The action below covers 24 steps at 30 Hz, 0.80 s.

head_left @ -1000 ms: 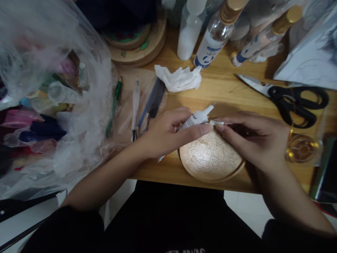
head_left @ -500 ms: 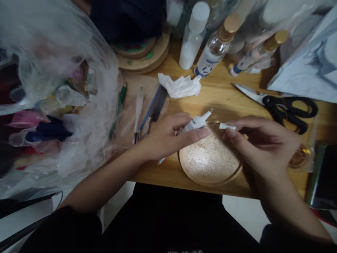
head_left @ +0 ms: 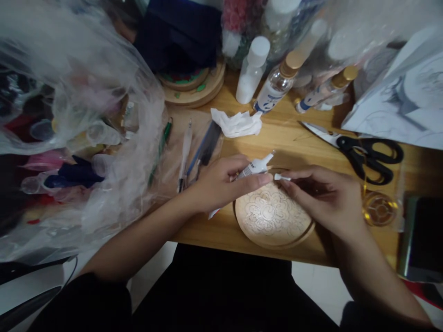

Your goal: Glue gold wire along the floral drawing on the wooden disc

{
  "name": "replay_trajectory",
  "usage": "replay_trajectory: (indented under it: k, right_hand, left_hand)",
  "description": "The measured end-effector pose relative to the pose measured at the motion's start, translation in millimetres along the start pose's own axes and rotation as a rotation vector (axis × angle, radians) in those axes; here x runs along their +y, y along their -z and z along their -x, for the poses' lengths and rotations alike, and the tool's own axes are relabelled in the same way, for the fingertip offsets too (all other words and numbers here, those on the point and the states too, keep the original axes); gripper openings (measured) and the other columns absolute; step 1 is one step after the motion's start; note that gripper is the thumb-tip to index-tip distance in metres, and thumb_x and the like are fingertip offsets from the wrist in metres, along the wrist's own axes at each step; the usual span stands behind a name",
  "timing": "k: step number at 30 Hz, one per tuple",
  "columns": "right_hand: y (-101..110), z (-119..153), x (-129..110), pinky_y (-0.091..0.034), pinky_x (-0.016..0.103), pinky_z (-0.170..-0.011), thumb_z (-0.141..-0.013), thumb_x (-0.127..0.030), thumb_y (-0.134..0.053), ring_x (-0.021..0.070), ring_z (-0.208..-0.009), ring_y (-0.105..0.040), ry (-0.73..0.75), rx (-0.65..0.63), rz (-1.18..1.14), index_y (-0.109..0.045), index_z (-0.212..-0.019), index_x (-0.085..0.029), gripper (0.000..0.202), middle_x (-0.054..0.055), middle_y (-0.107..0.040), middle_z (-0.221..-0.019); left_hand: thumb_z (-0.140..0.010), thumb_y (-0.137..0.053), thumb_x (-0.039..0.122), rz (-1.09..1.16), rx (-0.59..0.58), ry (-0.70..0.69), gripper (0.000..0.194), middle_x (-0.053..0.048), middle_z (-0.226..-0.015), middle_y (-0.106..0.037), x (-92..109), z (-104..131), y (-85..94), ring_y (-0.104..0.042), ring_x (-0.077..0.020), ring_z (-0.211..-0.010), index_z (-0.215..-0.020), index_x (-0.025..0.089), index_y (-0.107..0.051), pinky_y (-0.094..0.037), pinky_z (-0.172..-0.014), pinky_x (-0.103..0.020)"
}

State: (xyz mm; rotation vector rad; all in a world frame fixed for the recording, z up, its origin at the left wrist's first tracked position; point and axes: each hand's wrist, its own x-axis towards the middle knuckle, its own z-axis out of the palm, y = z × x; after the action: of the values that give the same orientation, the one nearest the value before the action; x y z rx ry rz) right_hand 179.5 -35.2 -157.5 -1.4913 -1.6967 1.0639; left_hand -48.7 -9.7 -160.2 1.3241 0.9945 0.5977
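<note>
White tube (head_left: 255,167): the left hand (head_left: 224,183) is holding it aslant above the upper-left edge of the round wooden board (head_left: 272,221), its nozzle pointing up and to the right. The left thumb is lying along the tube; the other fingers are curling behind it, mostly hidden. The hand is covering the tube's lower part; a white-and-red tip is showing beneath the palm, probably the tube's end. Print on the tube is blurring beyond reading.

Small white piece (head_left: 282,177), cap-like: the right hand (head_left: 325,196) is pinching it between thumb and forefinger, near the nozzle but apart from it. The remaining right fingers are folding into shadow, their tips hard to make out.

The board is resting by the table's near edge, showing a line-drawn flower; the right hand is hiding its upper-right part.

Farther out: crumpled tissue (head_left: 240,124) is lying beyond the left hand; scissors (head_left: 341,142) and an amber spool (head_left: 380,210) are lying to the right. A dark, phone-like object (head_left: 424,237) is running off the right border. At left, a clear plastic bag (head_left: 134,193) is blurring its mixed contents and extending out of frame.
</note>
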Motion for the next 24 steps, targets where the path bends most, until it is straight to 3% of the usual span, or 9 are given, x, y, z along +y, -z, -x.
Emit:
replay_trajectory:
  k: [14,24]
  right_hand:
    - [-4.3,0.6,1.1,-0.056,0.021,-0.056,-0.083,-0.021,-0.072,0.0113,-0.068,-0.072,0.095,-0.027,0.119,-0.075,-0.093,-0.023,0.011,0.002,-0.079,-0.091]
    - [-1.2,-0.8,0.1,-0.052,0.022,-0.051,-0.082,-0.025,-0.072,0.0106,-0.062,-0.068,0.069,-0.027,0.128,-0.075,-0.089,-0.023,0.008,0.001,-0.078,-0.084]
  left_hand:
    - [-0.087,-0.061,0.048,0.011,0.006,-0.026,0.039,0.003,-0.066,-0.05,0.9,-0.4,-0.7,-0.048,-0.0096,-0.063,-0.063,0.018,-0.052,-0.035,-0.055,-0.026]
    - [-0.087,-0.06,0.048,0.009,-0.002,-0.012,0.039,0.002,-0.068,-0.052,0.2,-0.5,-0.9,-0.05,-0.0105,-0.064,-0.064,0.018,-0.053,-0.037,-0.058,-0.027]
